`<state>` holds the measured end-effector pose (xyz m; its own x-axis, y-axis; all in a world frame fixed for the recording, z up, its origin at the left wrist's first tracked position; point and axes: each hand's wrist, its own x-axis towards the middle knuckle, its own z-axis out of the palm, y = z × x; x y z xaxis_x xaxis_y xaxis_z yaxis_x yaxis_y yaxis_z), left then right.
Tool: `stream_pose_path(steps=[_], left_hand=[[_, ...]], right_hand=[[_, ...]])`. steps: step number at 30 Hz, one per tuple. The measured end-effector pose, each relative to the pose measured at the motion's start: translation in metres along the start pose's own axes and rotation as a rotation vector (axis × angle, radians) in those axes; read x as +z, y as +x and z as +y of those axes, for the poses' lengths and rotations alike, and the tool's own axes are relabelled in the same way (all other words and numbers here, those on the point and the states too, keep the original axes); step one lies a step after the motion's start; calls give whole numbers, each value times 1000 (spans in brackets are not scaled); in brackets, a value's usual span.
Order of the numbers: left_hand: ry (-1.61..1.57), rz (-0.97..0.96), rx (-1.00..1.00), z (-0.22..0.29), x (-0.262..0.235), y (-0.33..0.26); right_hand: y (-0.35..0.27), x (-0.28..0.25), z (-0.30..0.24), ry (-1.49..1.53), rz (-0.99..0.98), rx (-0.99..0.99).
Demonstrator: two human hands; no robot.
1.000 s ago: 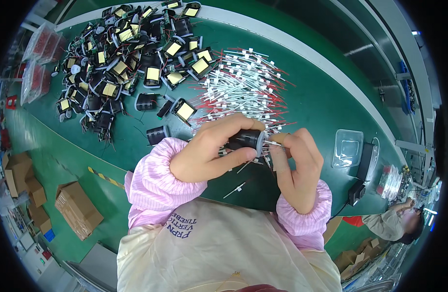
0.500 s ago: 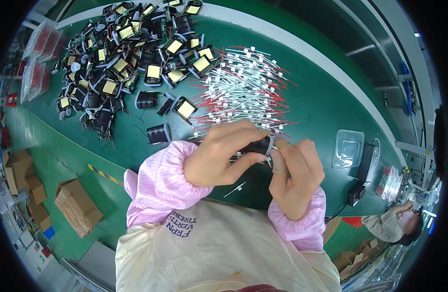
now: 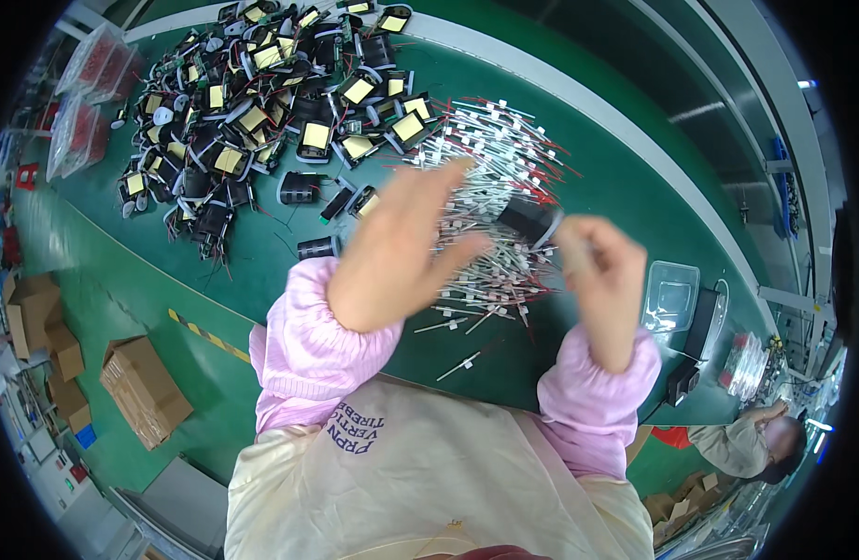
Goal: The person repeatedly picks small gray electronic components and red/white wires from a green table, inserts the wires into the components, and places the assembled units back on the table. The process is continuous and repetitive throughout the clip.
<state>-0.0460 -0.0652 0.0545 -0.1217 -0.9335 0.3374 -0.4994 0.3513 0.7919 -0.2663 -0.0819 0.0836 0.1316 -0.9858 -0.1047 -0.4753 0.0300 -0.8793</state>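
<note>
My right hand [image 3: 605, 285] pinches a black block-shaped electronic part [image 3: 528, 218] by its grey-rimmed end, above the right side of the wire pile. My left hand [image 3: 397, 247] is open and blurred, its thumb and fingers apart with nothing between them. It hovers over the left edge of the pile of white-and-red wire leads with small white connectors [image 3: 504, 140]. One loose lead [image 3: 462, 364] lies near the table's front edge. Close to the left hand are several similar black parts, among them one with grey bands [image 3: 301, 189] and another partly behind my wrist [image 3: 317, 247].
A large heap of black parts with yellow pads [image 3: 229, 161] covers the table's far left. Clear plastic boxes [image 3: 77, 135] stand beyond it. To the right are a clear tray [image 3: 672, 294], a black device [image 3: 683, 381] and bundled clear bags [image 3: 745, 364]. Another person [image 3: 752, 441] sits at far right.
My hands have parted. The left let go of the black part and moved up and left; the right carried the part up and right. The view has shifted slightly.
</note>
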Motion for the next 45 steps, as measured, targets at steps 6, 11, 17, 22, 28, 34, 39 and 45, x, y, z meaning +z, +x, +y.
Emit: stream_pose_path(steps=[6,11,17,22,28,34,39,45], left_hand=[[806,46,-248,-31,-10,-6],[936,-16,-320,-34,-7,-11],[867,34,-249,-35,-9,-7],[590,296,-175,-29,-8,-4],[-81,513,-59,-17,-7,1],[-972,210,-68,-16,2,-5],[-1176,58,-156,3,3,-5],[-978,-274,-121,-4,3,-4]], right_hand=[[32,-37,13,777,155,-134],[-1,-17,12,-223,-129,-358],[-69,37,12,-644,-723,-551],[-76,47,22,-709,-687,-608],[-71,39,20,-329,-637,-546],[-39,5,-12,399,-397,-401],[-33,6,-4,1004,-256,-83],[-25,15,6,866,-271,-227]])
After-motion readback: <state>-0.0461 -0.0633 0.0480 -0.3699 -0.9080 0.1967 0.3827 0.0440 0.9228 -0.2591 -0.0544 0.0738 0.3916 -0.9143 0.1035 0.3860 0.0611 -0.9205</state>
